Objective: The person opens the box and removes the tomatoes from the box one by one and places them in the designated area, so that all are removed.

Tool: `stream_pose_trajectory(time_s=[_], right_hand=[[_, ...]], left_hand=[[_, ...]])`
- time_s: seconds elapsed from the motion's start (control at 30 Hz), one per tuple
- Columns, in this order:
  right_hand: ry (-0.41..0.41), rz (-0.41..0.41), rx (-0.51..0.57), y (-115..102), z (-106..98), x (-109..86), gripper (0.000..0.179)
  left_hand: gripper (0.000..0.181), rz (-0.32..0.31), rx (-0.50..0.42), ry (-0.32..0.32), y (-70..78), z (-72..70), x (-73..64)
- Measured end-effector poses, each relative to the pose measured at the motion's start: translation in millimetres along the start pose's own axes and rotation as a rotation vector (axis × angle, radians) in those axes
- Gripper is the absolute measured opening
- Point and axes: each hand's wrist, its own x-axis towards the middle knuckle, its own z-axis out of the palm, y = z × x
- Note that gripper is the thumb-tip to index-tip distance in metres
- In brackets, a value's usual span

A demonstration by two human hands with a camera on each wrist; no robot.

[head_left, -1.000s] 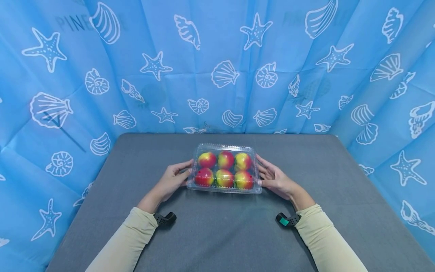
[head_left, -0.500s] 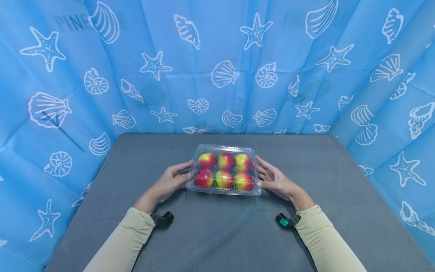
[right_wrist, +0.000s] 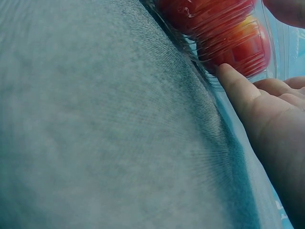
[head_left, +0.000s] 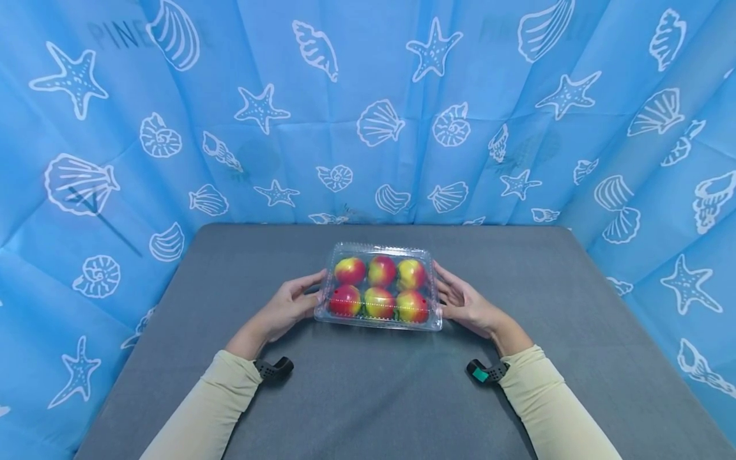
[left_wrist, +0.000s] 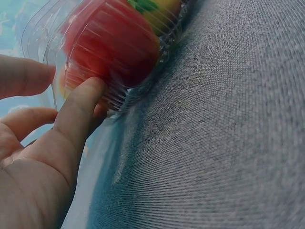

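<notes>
- Head: the clear box (head_left: 378, 324) of fruits (head_left: 379, 302) lies on the surface (head_left: 379, 396), its long axis spanning from left hand (head_left: 287, 310) to right hand (head_left: 471, 310), neither nearer.
- Left wrist: the left thumb (left_wrist: 76, 112) lies straight against the box's left end, fingers spread.
- Right wrist: the right thumb (right_wrist: 238, 90) touches its right end, unwrapped.

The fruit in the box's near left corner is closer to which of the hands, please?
Left. The left hand grips the left end of the box, beside that fruit; the right hand, the opposite end.
</notes>
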Motion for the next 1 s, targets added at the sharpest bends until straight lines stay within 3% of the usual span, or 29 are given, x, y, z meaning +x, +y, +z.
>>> stream_pose_trajectory(time_s=[0.33, 1.0], right_hand=[[0.014, 0.038, -0.035, -2.0, 1.0, -1.6, 0.103], [-0.029, 0.027, -0.027, -1.0, 0.0, -1.9, 0.109]], left_hand=[[0.068, -0.001, 0.004, 0.009, -0.1, 1.5, -0.6], [0.069, -0.012, 0.001, 0.021, -2.5, 0.7, 2.1]])
